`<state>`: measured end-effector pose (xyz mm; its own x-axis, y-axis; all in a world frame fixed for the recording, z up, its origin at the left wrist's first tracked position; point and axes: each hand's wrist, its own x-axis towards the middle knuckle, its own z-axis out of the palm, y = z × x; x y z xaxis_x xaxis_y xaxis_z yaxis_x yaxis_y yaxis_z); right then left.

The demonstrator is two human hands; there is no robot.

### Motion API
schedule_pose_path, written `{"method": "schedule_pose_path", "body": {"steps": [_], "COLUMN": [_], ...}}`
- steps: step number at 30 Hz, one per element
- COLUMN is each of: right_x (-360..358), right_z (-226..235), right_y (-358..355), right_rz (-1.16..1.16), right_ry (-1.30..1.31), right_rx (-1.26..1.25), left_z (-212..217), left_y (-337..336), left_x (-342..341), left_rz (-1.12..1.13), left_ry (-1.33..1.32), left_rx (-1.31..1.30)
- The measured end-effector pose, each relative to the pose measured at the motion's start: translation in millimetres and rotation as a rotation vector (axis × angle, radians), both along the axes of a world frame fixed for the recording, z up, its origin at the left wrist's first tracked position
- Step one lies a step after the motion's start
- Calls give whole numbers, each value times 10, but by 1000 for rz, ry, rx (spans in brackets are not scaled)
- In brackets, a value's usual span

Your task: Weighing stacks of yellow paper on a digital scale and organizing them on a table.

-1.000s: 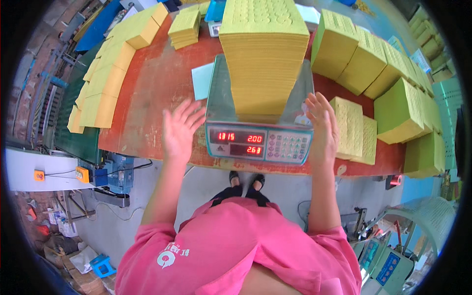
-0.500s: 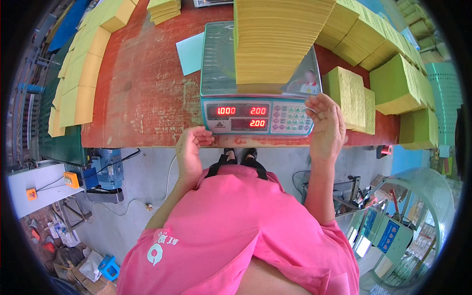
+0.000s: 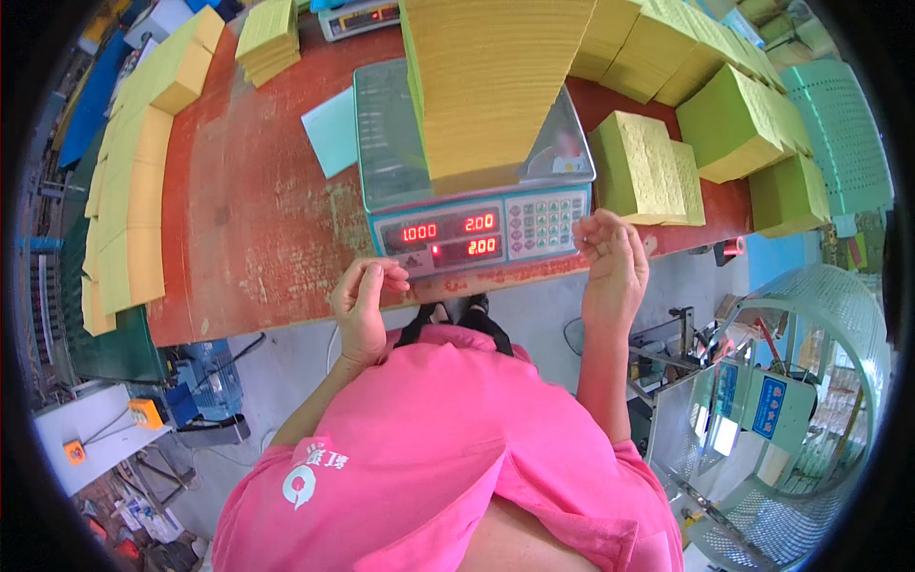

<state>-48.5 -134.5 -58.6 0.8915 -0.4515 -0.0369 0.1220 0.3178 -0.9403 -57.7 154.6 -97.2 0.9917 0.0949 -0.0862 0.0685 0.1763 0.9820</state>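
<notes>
A counting scale (image 3: 381, 176) with a silver pan, a lit red display and a keypad stands at the table's front edge. On its pan rises a tall stack of yellow paper sheets (image 3: 491, 95), cut off by the top of the picture. My left hand (image 3: 364, 303) is beside the scale's front left corner, fingers loosely bent, thumb apart, holding nothing. Near the keypad's right end, my right hand (image 3: 613, 270) is raised with its fingers half curled and apart; it holds nothing. A pale blue sheet (image 3: 329, 133) lies left of the scale.
Yellow paper blocks line the left (image 3: 133, 219) and right (image 3: 729, 124) sides of the worn red table (image 3: 248, 210). A smaller yellow stack (image 3: 267, 36) and a second scale (image 3: 355, 19) stand at the back. At lower right is a machine with a perforated round guard (image 3: 843, 334).
The view has tilted and shifted, so the table sits lower on its left side and the second scale shows more. Both hands stay by the scale's front corners with their fingers similarly bent.
</notes>
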Motion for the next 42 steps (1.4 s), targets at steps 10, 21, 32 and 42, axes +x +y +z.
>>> {"method": "schedule_pose_path", "body": {"steps": [10, 21, 32, 42], "right_x": [-75, -31, 163, 281], "right_z": [-151, -102, -43, 369], "right_y": [197, 25, -516, -643], "right_rz": [62, 218, 401, 552], "right_ry": [13, 28, 45, 4], "right_rx": [89, 111, 84, 10], "left_z": [2035, 2223, 2352, 2329], "left_y": [-197, -594, -657, -889], "left_x": [1252, 1952, 1804, 1422], "left_rz": [-155, -291, -225, 123], "left_ry": [-1121, -861, -720, -1187], "left_rx": [683, 915, 971, 1265]}}
